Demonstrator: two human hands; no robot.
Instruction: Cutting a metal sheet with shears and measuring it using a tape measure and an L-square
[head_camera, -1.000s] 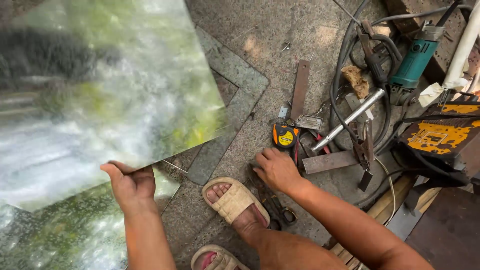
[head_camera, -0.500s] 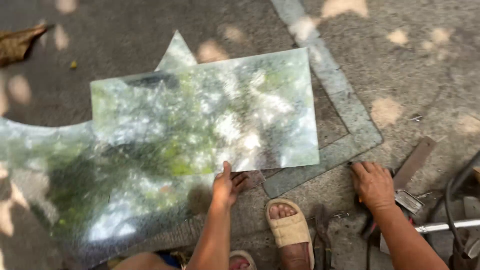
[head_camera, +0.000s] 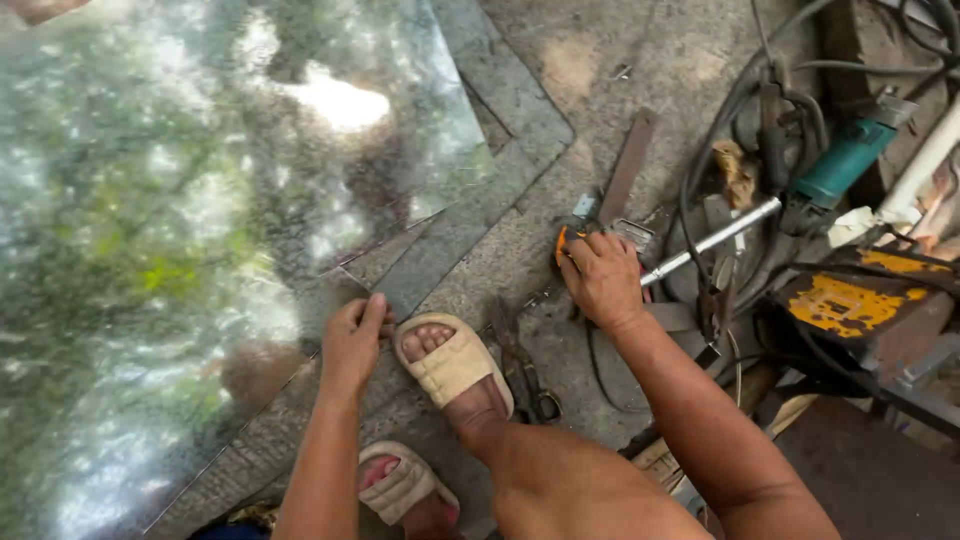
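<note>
Shiny sheet metal (head_camera: 200, 230) covers the left of the view, lying flat on the concrete ground (head_camera: 560, 60) and mirroring trees and sky. Left hand (head_camera: 352, 340) sits at its near edge, fingers curled down onto the edge; looks like it pins the sheet so it can't slide. Whether thumb and fingers actually pinch the edge, cannot tell.

Right hand (head_camera: 600, 280) is out to the side, closed over an orange-and-black tape measure (head_camera: 566, 245) on the ground, fingers wrapped on top of it. Only a sliver of the case shows.

2 feet in tan sandals (head_camera: 450, 365) are planted just beside the sheet's edge, 1 between the hands, so the person squats right at the work.

Tools cluster on the right within arm's reach: teal angle grinder (head_camera: 845, 160), metal pipe (head_camera: 712, 240), flat steel bar (head_camera: 628, 165), tangled cables (head_camera: 770, 90), yellow-and-black machine (head_camera: 850, 300).
</note>
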